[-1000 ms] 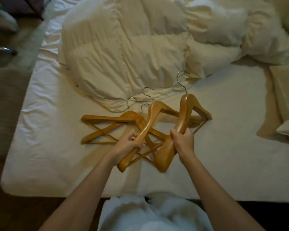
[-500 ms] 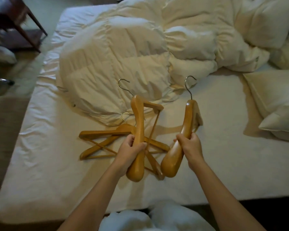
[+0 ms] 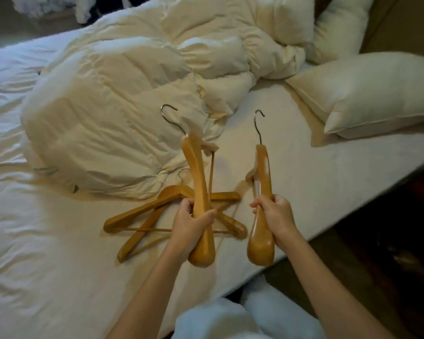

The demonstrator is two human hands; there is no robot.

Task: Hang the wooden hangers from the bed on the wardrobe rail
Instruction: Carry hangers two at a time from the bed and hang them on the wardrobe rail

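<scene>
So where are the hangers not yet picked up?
The loose hangers lie crossed on the sheet, left of centre in the head view, between the duvet and the left hand.

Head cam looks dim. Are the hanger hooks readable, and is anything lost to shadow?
Head view: dim, warm light, slightly soft throughout; hooks of the left-hand hanger and right-hand hanger stand out against the pale bedding; hooks of the two hangers lying on the bed are faint; the floor at right is lost in shadow.
</scene>
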